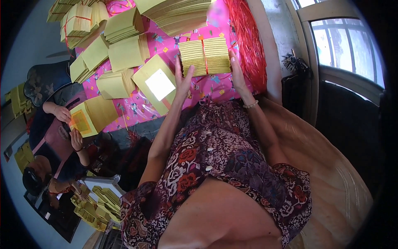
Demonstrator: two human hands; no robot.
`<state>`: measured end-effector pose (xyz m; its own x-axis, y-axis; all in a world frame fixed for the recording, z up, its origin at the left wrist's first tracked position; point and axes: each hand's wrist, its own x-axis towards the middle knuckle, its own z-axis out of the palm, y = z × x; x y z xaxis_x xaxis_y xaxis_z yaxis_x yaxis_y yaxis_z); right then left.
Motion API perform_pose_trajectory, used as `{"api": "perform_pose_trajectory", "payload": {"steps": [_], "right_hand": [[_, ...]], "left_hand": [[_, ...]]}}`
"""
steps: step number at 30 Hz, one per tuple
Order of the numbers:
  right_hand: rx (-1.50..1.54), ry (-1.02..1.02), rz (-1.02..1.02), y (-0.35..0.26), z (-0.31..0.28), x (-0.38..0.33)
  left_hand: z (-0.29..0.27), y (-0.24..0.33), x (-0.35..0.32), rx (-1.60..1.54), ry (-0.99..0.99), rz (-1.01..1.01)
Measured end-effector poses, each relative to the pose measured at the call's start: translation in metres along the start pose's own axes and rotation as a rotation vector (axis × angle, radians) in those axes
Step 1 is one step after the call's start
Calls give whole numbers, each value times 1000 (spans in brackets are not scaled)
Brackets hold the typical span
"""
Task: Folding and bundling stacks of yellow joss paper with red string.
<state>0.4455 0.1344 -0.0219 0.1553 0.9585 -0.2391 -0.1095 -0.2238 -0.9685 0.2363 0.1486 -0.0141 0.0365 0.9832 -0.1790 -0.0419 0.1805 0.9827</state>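
Between my two hands is a thick bundle of folded yellow paper (217, 52), bound round its middle with a red string (204, 46). My left hand (184, 79) grips its left end, thumb lying over the near side. At the opposite end my right hand (237, 74) presses against the edge, its fingers partly hidden by the bundle. A bracelet circles my right wrist. Under the bundle spreads a pink patterned table cover (207, 88). Just left of my left hand lies a yellow paper stack with a white square sheet (160, 84) on it.
Several yellow paper stacks (125, 53) cover the table's left side, and a large one (178, 16) lies beyond my bundle. Red plastic strings (247, 45) hang along the right edge. At left, a co-worker's hands (63, 113) handle a yellow sheet with an orange square (81, 121).
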Motion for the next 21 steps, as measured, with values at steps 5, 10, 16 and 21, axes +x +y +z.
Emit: {"api": "perform_pose_trajectory", "payload": {"steps": [5, 10, 16, 21], "right_hand": [[173, -77, 96, 1, -1, 21], [146, -117, 118, -3, 0, 39], [111, -117, 197, -27, 14, 40], [95, -46, 183, -20, 16, 37]], "left_hand": [[-1, 8, 11, -223, 21, -97], [-12, 23, 41, -352, -32, -202], [-11, 10, 56, -135, -194, -239], [-12, 10, 55, -117, -218, -290]]}}
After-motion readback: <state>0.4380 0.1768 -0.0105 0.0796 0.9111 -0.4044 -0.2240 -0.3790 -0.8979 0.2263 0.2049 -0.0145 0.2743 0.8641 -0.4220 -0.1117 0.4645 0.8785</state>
